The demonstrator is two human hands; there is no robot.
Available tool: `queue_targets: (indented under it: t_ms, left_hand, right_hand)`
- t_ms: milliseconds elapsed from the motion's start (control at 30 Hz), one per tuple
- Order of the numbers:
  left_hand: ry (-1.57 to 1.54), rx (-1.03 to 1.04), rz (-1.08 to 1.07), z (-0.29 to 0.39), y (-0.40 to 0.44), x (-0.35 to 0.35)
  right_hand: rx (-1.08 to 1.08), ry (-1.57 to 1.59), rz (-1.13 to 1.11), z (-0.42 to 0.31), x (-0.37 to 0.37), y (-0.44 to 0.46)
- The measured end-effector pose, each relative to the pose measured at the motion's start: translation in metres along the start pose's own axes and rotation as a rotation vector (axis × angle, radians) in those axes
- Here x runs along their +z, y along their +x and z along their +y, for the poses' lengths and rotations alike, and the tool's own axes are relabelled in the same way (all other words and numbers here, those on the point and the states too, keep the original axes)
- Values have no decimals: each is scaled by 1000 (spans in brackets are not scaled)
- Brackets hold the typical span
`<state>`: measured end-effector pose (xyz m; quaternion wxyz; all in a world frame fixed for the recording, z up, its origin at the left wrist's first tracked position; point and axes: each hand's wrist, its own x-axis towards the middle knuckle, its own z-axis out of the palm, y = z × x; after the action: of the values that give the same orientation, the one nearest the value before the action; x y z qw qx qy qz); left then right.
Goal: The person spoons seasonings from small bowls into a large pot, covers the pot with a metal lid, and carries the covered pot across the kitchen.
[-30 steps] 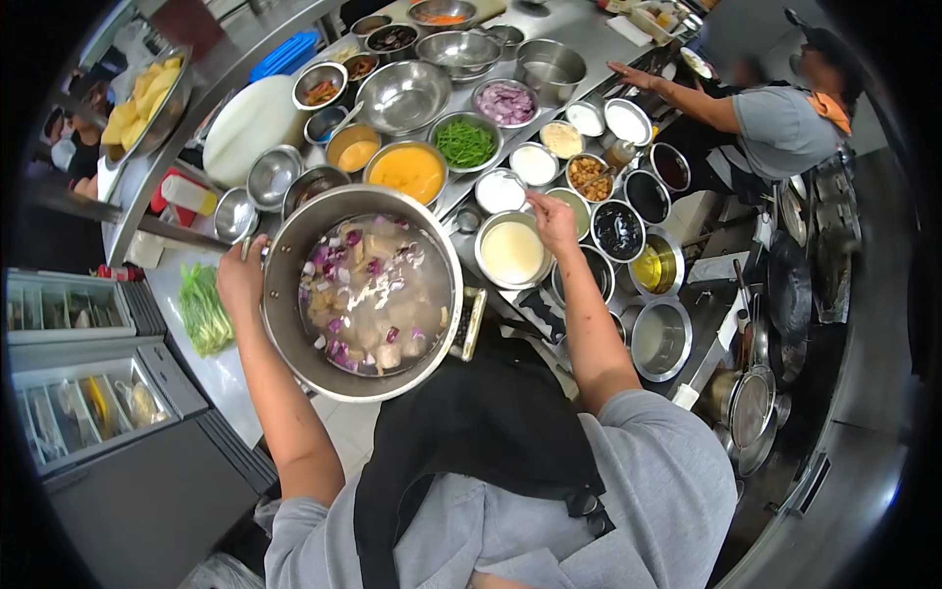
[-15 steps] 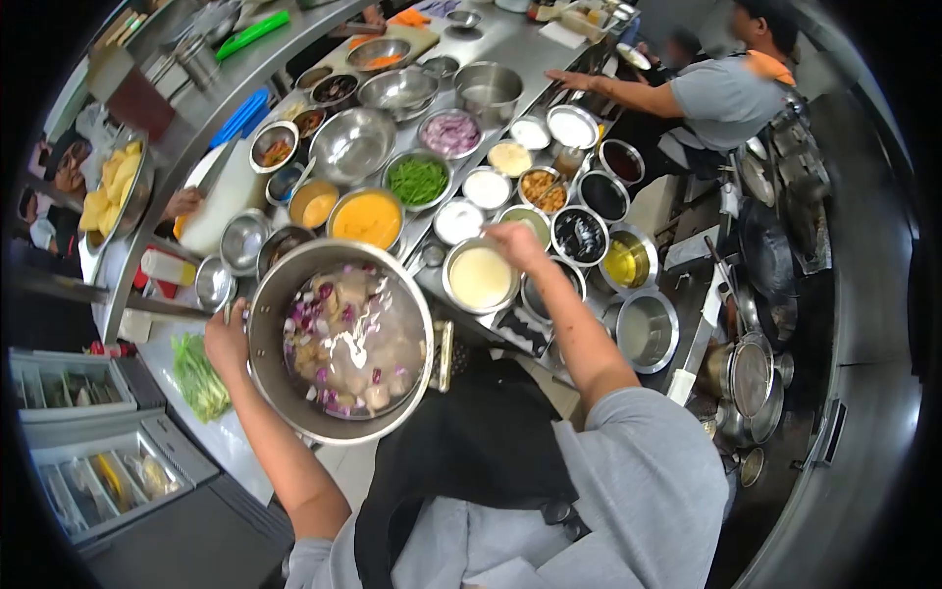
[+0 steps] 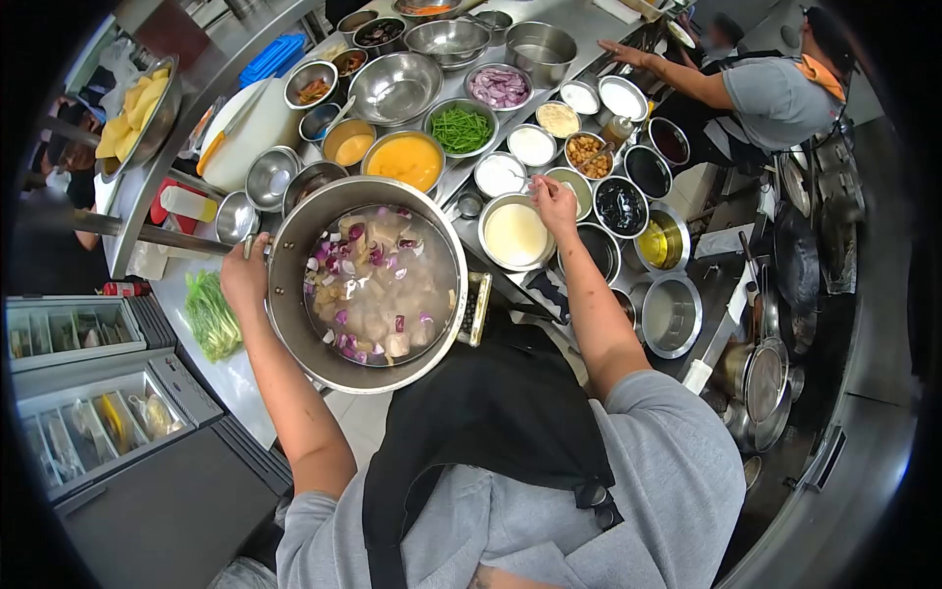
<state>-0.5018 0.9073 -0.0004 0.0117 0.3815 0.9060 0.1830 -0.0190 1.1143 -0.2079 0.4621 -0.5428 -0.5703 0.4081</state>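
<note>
My left hand (image 3: 245, 275) is closed round one side handle of a large metal pot (image 3: 285, 329). Chopped purple onion and pale chunks (image 3: 368, 294) sit in cloudy liquid inside it. The pot's other handle (image 3: 478, 309) is free, close to my black apron. My right hand (image 3: 556, 204) has its fingers pinched together over the inner edges of the bowls; what they hold, if anything, is too small to make out. Just below it is a bowl of cream-coloured liquid (image 3: 516, 234), and to its left a bowl of white powder (image 3: 500, 175).
Around them stand bowls of yellow liquid (image 3: 404, 162), chopped greens (image 3: 461, 129), sliced onion (image 3: 498, 87) and oil (image 3: 657, 245). Leafy greens (image 3: 211, 319) lie at left. A co-worker (image 3: 775, 98) stands at upper right near the woks (image 3: 797, 240). An open drawer fridge (image 3: 108, 422) is lower left.
The view has shifted, so the counter and pot appear further right and higher. My right hand has drawn its fingers into a pinch near the white powder; my left keeps hold of the pot.
</note>
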Motion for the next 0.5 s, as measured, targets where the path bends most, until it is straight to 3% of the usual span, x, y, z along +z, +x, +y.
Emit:
queue_targets:
  t_ms: [267,500]
  left_hand:
    - [11,-2,-10,-5,3,4]
    - [20,26,18,-2,0,1]
  right_hand:
    - [166,355,95,4,8,9]
    - [117,238,69,-1,-1,12]
